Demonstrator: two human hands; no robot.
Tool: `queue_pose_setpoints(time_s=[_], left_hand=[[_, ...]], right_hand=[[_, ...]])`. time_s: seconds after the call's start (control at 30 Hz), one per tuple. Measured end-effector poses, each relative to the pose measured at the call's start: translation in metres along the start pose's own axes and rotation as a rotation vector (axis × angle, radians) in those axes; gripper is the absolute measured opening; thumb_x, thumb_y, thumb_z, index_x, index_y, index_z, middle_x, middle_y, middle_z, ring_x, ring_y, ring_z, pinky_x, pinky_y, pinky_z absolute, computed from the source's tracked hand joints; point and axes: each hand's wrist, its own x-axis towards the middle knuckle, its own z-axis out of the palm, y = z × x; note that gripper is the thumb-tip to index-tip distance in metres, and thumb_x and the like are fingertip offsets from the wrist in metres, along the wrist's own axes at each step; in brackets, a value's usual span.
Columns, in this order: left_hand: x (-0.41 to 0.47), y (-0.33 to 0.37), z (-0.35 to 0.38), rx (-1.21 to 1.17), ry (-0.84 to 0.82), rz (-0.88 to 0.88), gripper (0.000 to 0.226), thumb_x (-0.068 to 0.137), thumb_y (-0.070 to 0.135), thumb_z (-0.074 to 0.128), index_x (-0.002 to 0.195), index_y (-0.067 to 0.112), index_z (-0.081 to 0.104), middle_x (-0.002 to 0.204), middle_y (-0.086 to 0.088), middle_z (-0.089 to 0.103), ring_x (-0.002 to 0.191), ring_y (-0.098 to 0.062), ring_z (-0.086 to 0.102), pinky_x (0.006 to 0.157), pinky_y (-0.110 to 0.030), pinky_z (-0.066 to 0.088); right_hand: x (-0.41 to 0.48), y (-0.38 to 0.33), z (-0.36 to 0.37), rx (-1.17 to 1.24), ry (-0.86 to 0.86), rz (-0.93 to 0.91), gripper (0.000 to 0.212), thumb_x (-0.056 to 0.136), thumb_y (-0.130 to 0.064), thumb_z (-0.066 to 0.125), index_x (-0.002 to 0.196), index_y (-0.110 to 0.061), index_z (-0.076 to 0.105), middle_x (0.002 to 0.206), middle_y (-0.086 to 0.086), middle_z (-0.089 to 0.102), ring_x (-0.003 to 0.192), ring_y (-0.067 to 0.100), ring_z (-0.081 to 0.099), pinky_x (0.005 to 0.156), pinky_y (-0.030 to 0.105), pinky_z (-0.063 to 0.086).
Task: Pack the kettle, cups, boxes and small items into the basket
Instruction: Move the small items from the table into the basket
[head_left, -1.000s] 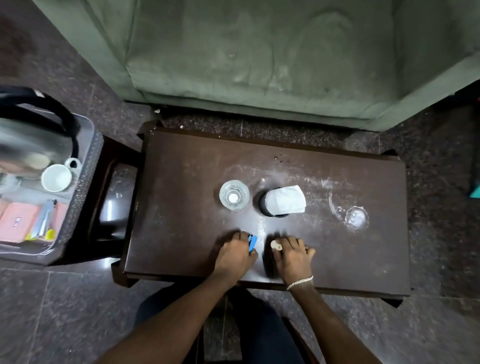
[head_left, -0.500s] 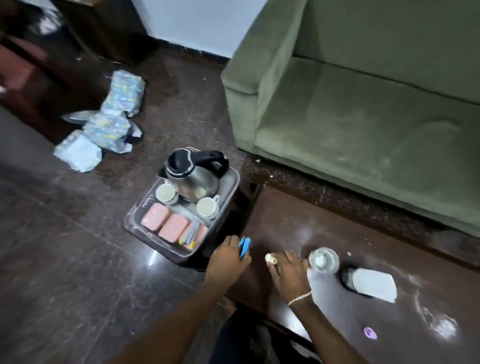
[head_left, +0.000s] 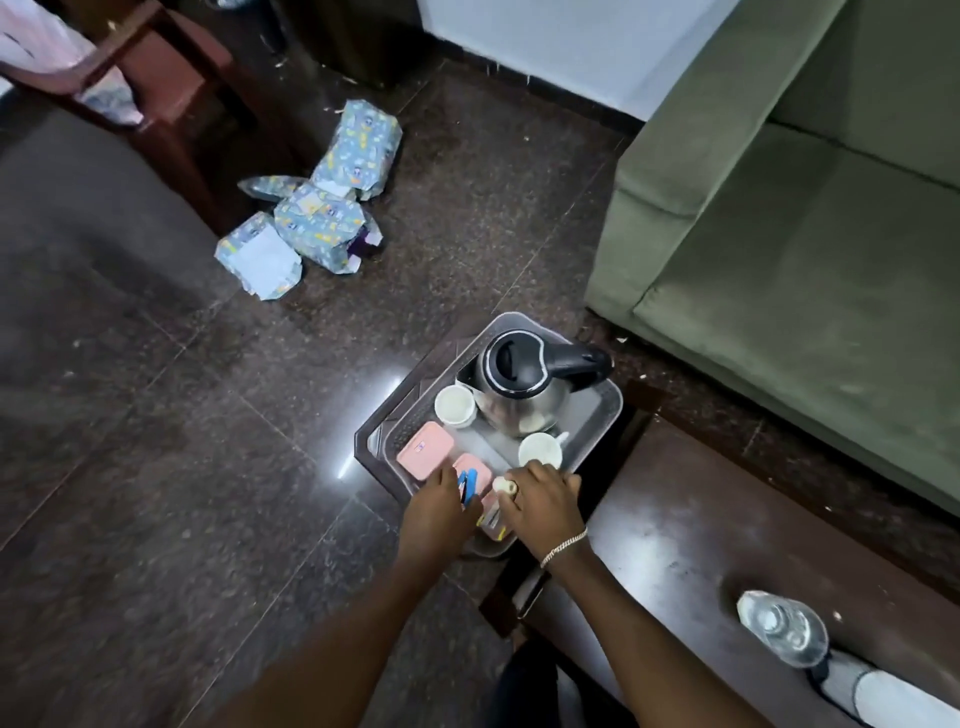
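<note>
The grey basket (head_left: 597, 415) stands on a dark stool left of the table. Inside it are a steel kettle (head_left: 524, 384) with a black lid and handle, two white cups (head_left: 455, 406) (head_left: 540, 450) and two pink boxes (head_left: 425, 449) (head_left: 475, 470). My left hand (head_left: 436, 512) is over the basket's near edge, closed on a small blue item (head_left: 469, 486). My right hand (head_left: 543, 501) is beside it, also over the near edge, pinching a small cream-coloured item (head_left: 504, 486). Some thin packets near the basket's front corner are mostly hidden by my hands.
The dark wooden table (head_left: 727, 545) runs to the right, with a clear glass (head_left: 782, 626) and a black-and-white object (head_left: 883, 691) on it. A green sofa (head_left: 805, 208) is behind. Patterned packages (head_left: 317, 208) lie on the tiled floor; a wooden chair (head_left: 156, 78) is far left.
Both hands left the table and moved left with their small items, arriving over the near edge of the basket. My view swung left to follow.
</note>
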Motion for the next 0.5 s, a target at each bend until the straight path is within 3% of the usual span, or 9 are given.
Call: queue_pose_setpoints(time_s=[0.1,0.27,0.5], left_hand=[[0.009,-0.013,0.003,-0.007,-0.015,-0.047,0.058,0.091,0.046,0.061,0.137,0.014,0.049,0.125,-0.012,0.064,0.109,-0.038,0.065,0.083,-0.043,0.052],[0.020,-0.023,0.006,0.026,-0.039,-0.030,0.038,0.095,0.040,0.060,0.118,0.010,0.055,0.111,-0.015,0.066,0.098,-0.042,0.067,0.075,-0.046,0.051],[0.026,-0.027,0.003,0.051,-0.058,-0.007,0.039,0.092,0.035,0.063,0.120,0.009,0.056,0.110,-0.014,0.066,0.096,-0.040,0.068,0.072,-0.046,0.052]], right_hand=[[0.017,-0.017,0.017,-0.027,-0.081,-0.031,0.025,0.082,-0.040,0.065,0.097,-0.022,0.072,0.096,-0.001,0.068,0.095,0.024,0.065,0.083,0.044,0.041],[0.035,-0.029,0.034,-0.062,-0.133,-0.037,0.024,0.084,-0.040,0.060,0.097,-0.023,0.069,0.100,0.000,0.066,0.098,0.027,0.062,0.081,0.044,0.041],[0.048,-0.034,0.040,-0.082,-0.211,-0.037,0.022,0.085,-0.034,0.060,0.099,-0.019,0.067,0.105,0.004,0.063,0.104,0.029,0.057,0.084,0.044,0.037]])
